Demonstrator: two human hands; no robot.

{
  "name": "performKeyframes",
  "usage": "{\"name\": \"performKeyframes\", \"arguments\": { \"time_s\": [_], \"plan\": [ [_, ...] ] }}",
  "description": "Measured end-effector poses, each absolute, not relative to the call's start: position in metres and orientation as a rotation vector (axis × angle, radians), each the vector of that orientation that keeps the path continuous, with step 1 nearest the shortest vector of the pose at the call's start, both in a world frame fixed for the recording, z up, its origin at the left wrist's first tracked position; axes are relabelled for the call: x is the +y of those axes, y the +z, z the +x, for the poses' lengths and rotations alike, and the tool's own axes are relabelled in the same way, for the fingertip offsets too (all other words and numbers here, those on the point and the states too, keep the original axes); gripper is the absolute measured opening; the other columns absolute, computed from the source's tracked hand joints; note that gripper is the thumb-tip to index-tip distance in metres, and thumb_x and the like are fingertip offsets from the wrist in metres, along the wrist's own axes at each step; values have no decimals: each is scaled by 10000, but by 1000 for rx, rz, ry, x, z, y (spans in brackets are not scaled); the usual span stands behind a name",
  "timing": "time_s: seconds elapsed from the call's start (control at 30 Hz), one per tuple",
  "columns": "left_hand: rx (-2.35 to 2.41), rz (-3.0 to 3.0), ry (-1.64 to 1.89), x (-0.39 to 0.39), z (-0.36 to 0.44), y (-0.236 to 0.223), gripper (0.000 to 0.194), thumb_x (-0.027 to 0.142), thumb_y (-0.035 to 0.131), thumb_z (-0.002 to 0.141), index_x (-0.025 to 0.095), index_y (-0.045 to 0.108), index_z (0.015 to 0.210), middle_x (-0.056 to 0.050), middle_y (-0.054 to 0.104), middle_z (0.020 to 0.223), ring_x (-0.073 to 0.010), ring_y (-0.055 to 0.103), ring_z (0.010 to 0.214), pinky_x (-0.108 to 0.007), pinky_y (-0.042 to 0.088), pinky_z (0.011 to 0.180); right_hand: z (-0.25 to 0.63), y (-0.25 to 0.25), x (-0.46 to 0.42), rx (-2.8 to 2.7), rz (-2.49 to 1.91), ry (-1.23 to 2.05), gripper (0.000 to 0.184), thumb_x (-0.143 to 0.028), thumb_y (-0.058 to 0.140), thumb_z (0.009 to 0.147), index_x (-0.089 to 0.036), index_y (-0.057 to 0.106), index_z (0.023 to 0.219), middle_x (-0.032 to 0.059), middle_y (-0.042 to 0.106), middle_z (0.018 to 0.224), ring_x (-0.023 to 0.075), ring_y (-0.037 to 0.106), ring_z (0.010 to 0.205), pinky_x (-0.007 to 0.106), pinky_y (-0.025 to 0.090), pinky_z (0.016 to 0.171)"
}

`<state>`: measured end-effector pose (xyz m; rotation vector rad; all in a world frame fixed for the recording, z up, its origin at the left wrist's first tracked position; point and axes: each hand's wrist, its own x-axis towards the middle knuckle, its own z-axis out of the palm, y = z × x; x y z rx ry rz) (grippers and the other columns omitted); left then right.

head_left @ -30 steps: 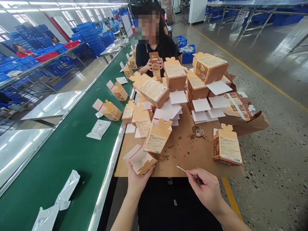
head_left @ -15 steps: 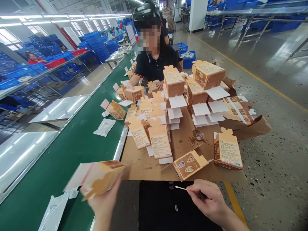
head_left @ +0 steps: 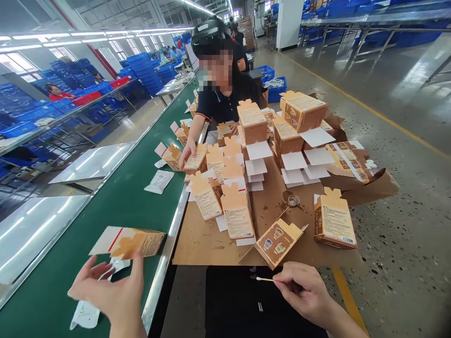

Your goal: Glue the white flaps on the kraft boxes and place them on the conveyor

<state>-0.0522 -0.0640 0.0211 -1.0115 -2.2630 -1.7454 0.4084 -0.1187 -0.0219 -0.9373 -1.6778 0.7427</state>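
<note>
On the green conveyor belt (head_left: 134,197) lies a small brown and tan carton (head_left: 150,241), its white flap with a red strip turned to the left. Just this side of it, my left hand (head_left: 112,291) is open, thumb and fingers apart, holding nothing. A white plastic packet (head_left: 86,314) sits on the belt partly behind that hand. My right hand (head_left: 303,291) pinches a cotton swab (head_left: 265,279), its white tip pointing left. Beyond the right hand, a carton with cartoon faces (head_left: 278,241) rests tilted at the front of the cardboard-covered table (head_left: 207,251).
Stacked cartons (head_left: 253,122) with white flaps fill the table's far part. A small clear dish (head_left: 293,201) stands in a wet patch. One carton (head_left: 334,220) is at the right edge. Across the table, a co-worker's hand (head_left: 188,152) touches a carton near the belt.
My left hand has let go of the carton, which now lies on the belt, and has drawn back to the left. The co-worker's hand and carton have shifted nearer. My right hand keeps the swab.
</note>
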Motion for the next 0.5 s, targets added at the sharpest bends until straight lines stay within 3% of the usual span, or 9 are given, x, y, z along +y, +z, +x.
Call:
{"name": "performKeyframes", "arguments": {
  "time_s": [0.13, 0.27, 0.37, 0.5],
  "plan": [
    [-2347, -1689, -2050, -73, 52, 34, 767, 643, 1006, 818, 275, 669, 1401, -81, 733, 1195, -310, 782, 1113, -531, 701, 1051, 416, -22, -122, -1642, -948, 777, 212, -139, 760, 1045, -296, 829, 921, -69, 624, 591, 134, 532, 474, 271, 353, 477],
    [-2337, -2290, -1761, -41, 142, 37, 901, 633, 959, 903, 274, 647, 1668, -149, 698, 1392, -351, 767, 1253, -598, 687, 1131, 424, -23, -123, -1641, -972, 786, 227, -149, 752, 1049, -292, 853, 905, -56, 639, 587, 141, 557, 463, 271, 363, 467],
    [-2328, -2395, -1547, -23, 160, 29, 738, 557, 893, 976, 260, 704, 1624, -149, 656, 1358, -356, 725, 1274, -602, 694, 1101, 428, -25, -125, -1639, -967, 770, 219, -148, 753, 1048, -296, 856, 924, -58, 647, 583, 142, 558, 455, 269, 360, 458],
    [-2132, -2275, -1605, -40, 141, 15, 589, 482, 849, 1045, 252, 725, 1573, -151, 670, 1301, -322, 703, 1178, -526, 692, 1030, 430, -24, -130, -1625, -979, 751, 214, -149, 745, 1058, -293, 833, 926, -60, 657, 594, 136, 550, 455, 267, 344, 458]
  ]
}}
